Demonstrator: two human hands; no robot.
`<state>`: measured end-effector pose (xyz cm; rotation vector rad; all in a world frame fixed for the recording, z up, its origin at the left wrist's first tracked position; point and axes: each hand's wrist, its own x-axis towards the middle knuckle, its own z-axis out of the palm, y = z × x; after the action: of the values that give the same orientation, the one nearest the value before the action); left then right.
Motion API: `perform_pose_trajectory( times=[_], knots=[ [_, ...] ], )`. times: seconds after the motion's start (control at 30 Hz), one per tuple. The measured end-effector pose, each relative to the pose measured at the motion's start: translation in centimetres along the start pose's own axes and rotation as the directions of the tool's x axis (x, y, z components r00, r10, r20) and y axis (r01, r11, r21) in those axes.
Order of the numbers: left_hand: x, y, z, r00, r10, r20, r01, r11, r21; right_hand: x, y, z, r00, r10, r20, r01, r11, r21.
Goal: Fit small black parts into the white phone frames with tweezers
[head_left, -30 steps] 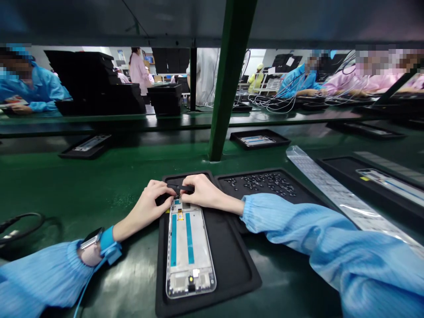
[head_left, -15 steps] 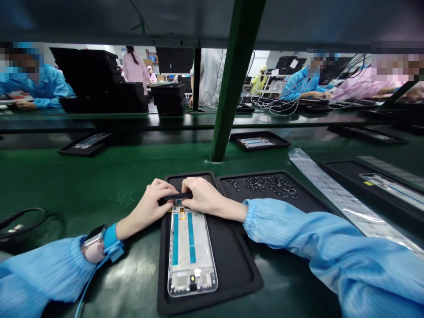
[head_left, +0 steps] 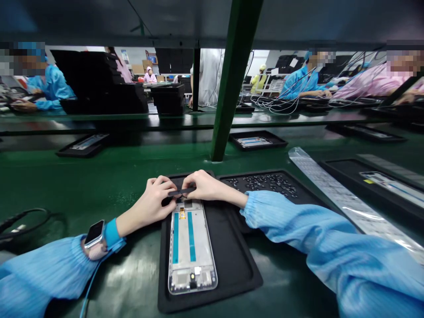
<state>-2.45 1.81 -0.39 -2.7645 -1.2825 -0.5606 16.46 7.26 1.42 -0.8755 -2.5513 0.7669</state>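
Note:
My left hand [head_left: 154, 198] is closed, its fingers pinching one end of a slim black tool [head_left: 179, 192] whose kind I cannot make out. At the tool's other end, my right hand [head_left: 202, 186] is closed too, fingertips gripping it. Both hands hover over the top end of a phone frame [head_left: 198, 234], a silvery plate with two blue strips and a small orange flex piece. The frame lies in the left part of a black tray [head_left: 235, 265]. Fingers hide some of the frame's top edge and whatever sits beneath the tool.
A black tray [head_left: 311, 198] with many small dark parts stands behind my right forearm. Right of it lie a clear plastic strip [head_left: 334, 194] and another tray with a phone frame [head_left: 394, 187]. A green post [head_left: 228, 97] rises ahead. Co-workers sit across the bench.
The black tool and my right hand have risen slightly, and the tool now tilts up to the right. My left wrist has turned a little, showing more of the watch face.

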Motion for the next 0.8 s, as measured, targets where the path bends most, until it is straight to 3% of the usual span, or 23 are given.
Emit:
perform_pose_trajectory(
  times=[0.23, 0.67, 0.8],
  knots=[
    [0.0, 0.1, -0.1, 1.0, 0.012, -0.003, -0.012, 1.0, 0.011, -0.1, 1.5, 0.5, 0.985, 0.169, 0.037, -0.171, 0.922, 0.347],
    [0.4, 0.7, -0.6, 0.998, 0.064, -0.012, -0.063, 0.995, 0.073, 0.3, 0.5, 0.8, 0.973, 0.229, 0.023, -0.226, 0.938, 0.263],
    [0.3, 0.6, -0.2, 0.998, 0.056, -0.009, -0.055, 0.997, 0.05, 0.3, 1.1, 0.9, 0.979, 0.203, 0.025, -0.199, 0.919, 0.339]
  ],
)
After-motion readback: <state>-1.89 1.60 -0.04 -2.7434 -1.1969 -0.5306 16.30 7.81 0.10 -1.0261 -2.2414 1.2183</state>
